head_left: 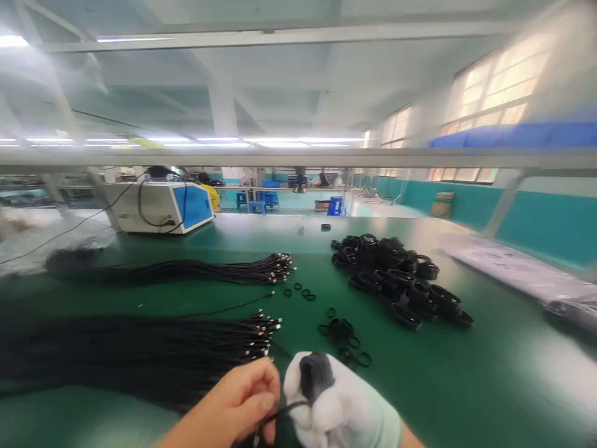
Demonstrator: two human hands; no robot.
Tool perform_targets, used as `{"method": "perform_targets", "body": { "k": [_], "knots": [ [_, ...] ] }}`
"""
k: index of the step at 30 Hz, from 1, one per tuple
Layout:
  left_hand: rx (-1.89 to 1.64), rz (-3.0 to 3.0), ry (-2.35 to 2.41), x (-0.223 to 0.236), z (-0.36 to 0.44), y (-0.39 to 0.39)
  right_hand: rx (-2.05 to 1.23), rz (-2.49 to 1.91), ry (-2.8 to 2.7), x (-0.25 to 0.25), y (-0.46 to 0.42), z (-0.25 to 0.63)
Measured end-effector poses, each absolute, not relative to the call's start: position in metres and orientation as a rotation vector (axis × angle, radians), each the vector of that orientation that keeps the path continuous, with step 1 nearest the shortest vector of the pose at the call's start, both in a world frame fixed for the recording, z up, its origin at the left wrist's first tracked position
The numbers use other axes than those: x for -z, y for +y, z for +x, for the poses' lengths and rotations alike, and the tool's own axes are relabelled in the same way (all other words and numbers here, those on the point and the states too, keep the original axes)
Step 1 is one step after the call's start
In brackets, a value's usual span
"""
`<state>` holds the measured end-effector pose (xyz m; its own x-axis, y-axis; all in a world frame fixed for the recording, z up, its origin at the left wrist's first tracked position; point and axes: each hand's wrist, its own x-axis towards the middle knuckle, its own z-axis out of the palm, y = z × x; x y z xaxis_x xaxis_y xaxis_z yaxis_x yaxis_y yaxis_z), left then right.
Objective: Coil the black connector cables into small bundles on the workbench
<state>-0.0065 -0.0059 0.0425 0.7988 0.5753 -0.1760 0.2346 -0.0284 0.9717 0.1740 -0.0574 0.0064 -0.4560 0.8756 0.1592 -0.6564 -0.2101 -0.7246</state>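
Note:
My left hand (242,395), bare, is closed with a thin black cable (293,407) at its fingers, low in the view. That cable runs across to my right hand (345,398), which wears a white glove and is closed on it. A dark patch shows on top of the gloved fingers; whether it is cable or part of the glove I cannot tell. A wide bundle of straight black cables (140,348) with metal plug ends lies left of my hands. Just beyond the glove sit several small black rings (339,333) in a loose heap.
Farther back lies a second cable bundle (200,271). Coiled black cables (396,274) are piled at right on the green table (466,386). A white and blue machine (163,208) stands back left. A shelf rail (298,158) crosses above; plastic-wrapped sheets (517,264) lie far right.

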Motion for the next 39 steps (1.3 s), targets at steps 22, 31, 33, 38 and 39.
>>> {"method": "perform_targets", "body": {
  "k": [22,31,33,38,39],
  "knots": [
    [-0.257,2.032,0.755,-0.053,0.006,-0.002,-1.601,-1.258,-1.206,0.001,-0.052,0.167],
    [0.076,2.331,0.912,-0.056,0.016,0.009,-1.019,-1.458,-1.340,0.027,-0.049,0.159],
    [0.091,2.231,0.827,-0.058,0.014,0.021,-0.845,-1.534,-1.450,0.012,-0.053,0.158],
    [0.000,2.164,0.799,-0.043,0.016,0.025,-0.907,-1.415,-1.467,-0.020,-0.062,0.164],
    [0.009,2.155,0.813,-0.039,0.017,0.021,-1.136,-1.250,-1.408,-0.022,-0.064,0.166]
  ]
}}
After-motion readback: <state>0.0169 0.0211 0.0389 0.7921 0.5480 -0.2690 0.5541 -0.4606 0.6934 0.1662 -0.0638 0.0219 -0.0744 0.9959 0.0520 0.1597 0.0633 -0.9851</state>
